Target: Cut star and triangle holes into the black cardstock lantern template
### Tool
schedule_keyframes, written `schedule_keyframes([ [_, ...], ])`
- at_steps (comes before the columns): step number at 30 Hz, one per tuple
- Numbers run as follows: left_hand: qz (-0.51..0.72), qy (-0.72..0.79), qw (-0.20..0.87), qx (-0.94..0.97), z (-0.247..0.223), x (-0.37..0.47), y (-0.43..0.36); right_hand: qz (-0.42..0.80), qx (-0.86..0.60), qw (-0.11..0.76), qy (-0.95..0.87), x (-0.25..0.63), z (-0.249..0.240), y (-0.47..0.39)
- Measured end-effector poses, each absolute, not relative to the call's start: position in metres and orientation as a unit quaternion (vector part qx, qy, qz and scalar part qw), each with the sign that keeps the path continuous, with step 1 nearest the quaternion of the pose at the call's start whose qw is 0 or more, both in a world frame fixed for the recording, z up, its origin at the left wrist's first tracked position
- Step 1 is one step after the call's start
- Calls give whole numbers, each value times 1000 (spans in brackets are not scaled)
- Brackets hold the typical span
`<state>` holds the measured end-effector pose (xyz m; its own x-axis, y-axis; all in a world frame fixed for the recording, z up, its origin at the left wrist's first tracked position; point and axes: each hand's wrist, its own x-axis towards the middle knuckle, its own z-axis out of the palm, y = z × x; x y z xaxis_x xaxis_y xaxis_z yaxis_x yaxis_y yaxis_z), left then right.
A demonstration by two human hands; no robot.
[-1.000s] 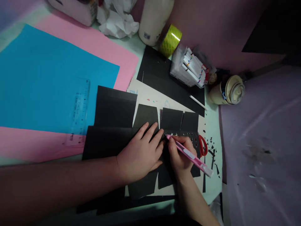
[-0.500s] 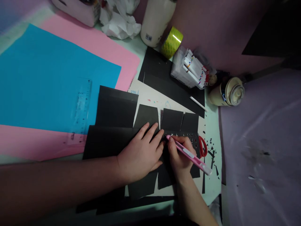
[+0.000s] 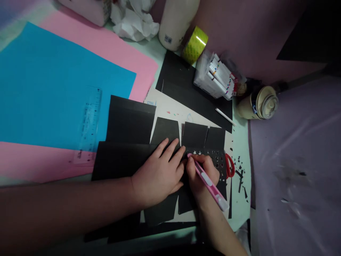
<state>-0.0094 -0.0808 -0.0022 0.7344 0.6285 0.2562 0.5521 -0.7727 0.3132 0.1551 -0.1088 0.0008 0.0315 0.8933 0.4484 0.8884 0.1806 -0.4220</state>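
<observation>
My left hand (image 3: 160, 174) lies flat with its fingers spread on a black sheet of card (image 3: 119, 160) that has several flaps along its upper and lower edges. In my right hand (image 3: 204, 174) is a pink craft knife (image 3: 210, 183), held like a pen. Its tip meets the card just right of my left fingertips; the blade itself is too small to make out. Rows of small cut-outs, some star-shaped, show in the card beside my right hand. Red scissor handles (image 3: 229, 165) stick out at the card's right edge.
Blue paper (image 3: 53, 89) and a clear ruler (image 3: 90, 121) lie left, over pink paper (image 3: 106, 42). Behind are a bottle (image 3: 177, 23), yellow tape (image 3: 195, 45), white markers (image 3: 220, 76) and a lidded cup (image 3: 262, 103). Black scraps (image 3: 241, 177) litter the right edge.
The back end of the craft knife has swung down and to the left as my right hand turned. My left hand has stayed nearly in place on the card.
</observation>
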Motion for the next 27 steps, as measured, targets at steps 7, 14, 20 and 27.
schedule_keyframes([
  [7, 180, 320, 109, 924, -2, -9, -81, 17, -628, 319, -710, 155, 1, -108],
  [14, 176, 321, 104, 925, -3, -9, -79, 45, -623, 329, -709, 158, -1, -109],
  [20, 179, 322, 101, 924, -1, -9, -80, 36, -614, 329, -717, 158, -1, -108],
  [27, 173, 320, 100, 926, -2, -10, -81, 35, -624, 329, -707, 158, -2, -110],
])
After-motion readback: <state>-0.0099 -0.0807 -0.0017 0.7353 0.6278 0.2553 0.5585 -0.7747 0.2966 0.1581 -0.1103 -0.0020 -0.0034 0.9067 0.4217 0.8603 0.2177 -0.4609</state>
